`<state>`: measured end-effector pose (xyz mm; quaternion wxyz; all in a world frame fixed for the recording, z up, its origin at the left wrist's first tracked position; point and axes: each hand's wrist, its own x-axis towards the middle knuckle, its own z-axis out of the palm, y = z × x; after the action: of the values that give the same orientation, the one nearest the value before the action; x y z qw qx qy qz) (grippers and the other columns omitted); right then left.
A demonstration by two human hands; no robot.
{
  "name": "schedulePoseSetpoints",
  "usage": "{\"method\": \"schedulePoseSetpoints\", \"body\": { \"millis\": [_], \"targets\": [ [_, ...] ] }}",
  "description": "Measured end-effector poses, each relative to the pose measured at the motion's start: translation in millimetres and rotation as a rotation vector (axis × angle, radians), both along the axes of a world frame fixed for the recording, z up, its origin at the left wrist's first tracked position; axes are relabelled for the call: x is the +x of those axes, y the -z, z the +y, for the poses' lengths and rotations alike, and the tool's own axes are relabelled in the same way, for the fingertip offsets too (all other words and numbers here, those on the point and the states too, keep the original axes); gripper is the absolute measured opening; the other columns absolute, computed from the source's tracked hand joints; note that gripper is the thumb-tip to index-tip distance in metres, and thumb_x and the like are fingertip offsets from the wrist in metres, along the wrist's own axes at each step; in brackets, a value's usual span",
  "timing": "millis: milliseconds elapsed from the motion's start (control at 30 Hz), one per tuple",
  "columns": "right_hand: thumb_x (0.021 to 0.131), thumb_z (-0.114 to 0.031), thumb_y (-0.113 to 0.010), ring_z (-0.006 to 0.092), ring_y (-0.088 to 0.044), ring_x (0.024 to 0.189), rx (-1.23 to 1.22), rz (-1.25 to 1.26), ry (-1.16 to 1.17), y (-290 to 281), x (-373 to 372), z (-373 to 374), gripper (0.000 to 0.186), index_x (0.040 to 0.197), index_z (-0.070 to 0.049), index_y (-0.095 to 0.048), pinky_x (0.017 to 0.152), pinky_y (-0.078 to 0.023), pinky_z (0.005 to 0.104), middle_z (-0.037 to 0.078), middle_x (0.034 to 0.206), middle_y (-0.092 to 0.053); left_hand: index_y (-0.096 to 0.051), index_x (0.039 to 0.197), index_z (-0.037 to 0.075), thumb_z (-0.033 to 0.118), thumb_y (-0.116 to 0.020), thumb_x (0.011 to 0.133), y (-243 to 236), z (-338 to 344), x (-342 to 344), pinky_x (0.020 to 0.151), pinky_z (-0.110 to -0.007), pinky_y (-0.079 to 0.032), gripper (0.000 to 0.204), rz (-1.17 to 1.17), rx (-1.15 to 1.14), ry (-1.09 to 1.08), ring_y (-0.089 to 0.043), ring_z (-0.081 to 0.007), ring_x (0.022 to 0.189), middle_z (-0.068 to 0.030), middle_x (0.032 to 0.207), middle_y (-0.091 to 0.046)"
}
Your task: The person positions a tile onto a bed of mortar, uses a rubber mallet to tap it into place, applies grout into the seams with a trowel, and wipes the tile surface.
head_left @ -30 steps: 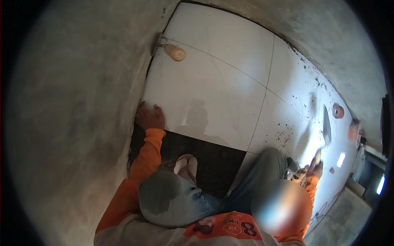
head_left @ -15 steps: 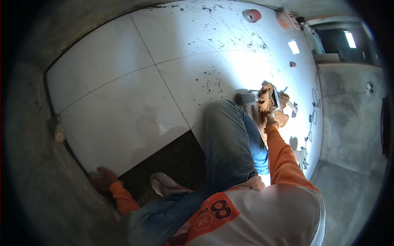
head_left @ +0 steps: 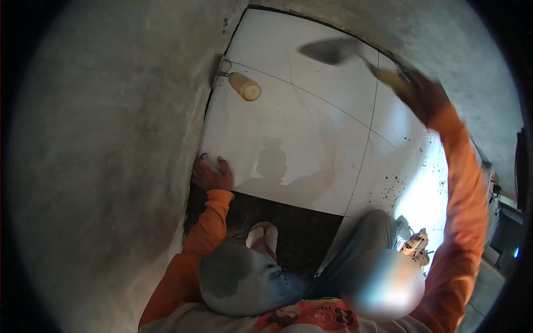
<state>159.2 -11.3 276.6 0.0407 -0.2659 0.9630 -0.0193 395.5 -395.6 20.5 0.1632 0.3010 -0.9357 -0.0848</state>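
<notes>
In my right hand (head_left: 426, 100) is a pointing trowel (head_left: 331, 51), gripped by its wooden handle and raised at the upper right. Its grey, leaf-shaped blade points left above the white floor tiles (head_left: 288, 139); hand and tool are blurred by motion. My left hand (head_left: 214, 175) lies at the near left corner of the tiles, beside the wall, with thumb and fingers apart. Ahead of it, a second tool with a round wooden handle (head_left: 244, 87) rests by the wall. Its metal end is mostly hidden against the wall.
Bare grey walls (head_left: 127, 139) rise at the left and far side. Between the tiles and my feet lies a dark untiled gap (head_left: 300, 233). A brown tool bag (head_left: 416, 247) sits beside my knee at the right, with dark crumbs (head_left: 395, 180) scattered on nearby tiles.
My right hand has left the tool bag and now holds a trowel, swung up and forward. The view has turned toward the left wall. My left hand stays at the tile corner.
</notes>
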Motion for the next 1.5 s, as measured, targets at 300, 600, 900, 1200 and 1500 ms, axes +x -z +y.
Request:
{"method": "schedulePoseSetpoints", "body": {
  "millis": [300,600,900,1200,1500],
  "targets": [
    [0.086,-0.033,-0.053,0.0331,-0.06,0.082,0.419,-0.082,-0.299,2,-128,-200,0.036,0.102,-0.002,-0.059,0.076,-0.047,0.0426,0.017,0.092,-0.064,-0.051,0.103,0.003,0.031,-0.055,0.078,13,13,-5,0.083,-0.053,-0.034,0.038,0.012,-0.002,0.041,-0.048,-0.0414,0.096,-0.018,0.098,-0.054],
    [0.085,-0.042,-0.053,0.0321,-0.061,0.088,0.311,-0.13,-0.181,29,-138,-215,0.045,0.105,-0.002,-0.062,0.081,-0.046,0.0436,0.015,0.095,-0.065,-0.051,0.106,0.001,0.04,-0.05,0.083,17,4,-3,0.085,-0.05,-0.033,0.045,-0.041,0.028,0.048,-0.046,-0.0392,0.097,-0.0191,0.102,-0.052],
    [0.084,-0.026,-0.051,0.0292,-0.063,0.079,0.221,-0.179,-0.201,24,-132,-225,0.029,0.097,-0.003,-0.062,0.072,-0.051,0.0415,0.015,0.086,-0.064,-0.05,0.105,0.0,0.049,-0.049,0.085,10,1,-3,0.082,-0.048,-0.036,0.053,-0.079,0.088,0.096,-0.046,-0.0375,0.094,-0.0201,0.099,-0.05],
    [0.082,-0.009,-0.049,0.0272,-0.066,0.067,0.186,-0.106,-0.269,40,-77,-264,0.015,0.089,-0.003,-0.061,0.064,-0.055,0.0398,0.016,0.077,-0.063,-0.048,0.091,0.002,0.042,-0.057,0.08,11,-5,2,0.072,-0.047,-0.036,0.042,-0.092,0.068,0.092,-0.046,-0.0369,0.082,-0.0164,0.086,-0.049],
    [0.083,-0.015,-0.055,0.0243,-0.067,0.08,0.224,-0.366,-0.189,21,-81,-271,0.017,0.091,-0.004,-0.065,0.069,-0.055,0.0369,0.009,0.084,-0.067,-0.046,0.088,0.004,0.044,-0.054,0.083,14,3,-10,0.071,-0.048,-0.035,0.042,0.079,0.043,0.177,-0.045,-0.0366,0.082,-0.016,0.087,-0.047]
  ]
}}
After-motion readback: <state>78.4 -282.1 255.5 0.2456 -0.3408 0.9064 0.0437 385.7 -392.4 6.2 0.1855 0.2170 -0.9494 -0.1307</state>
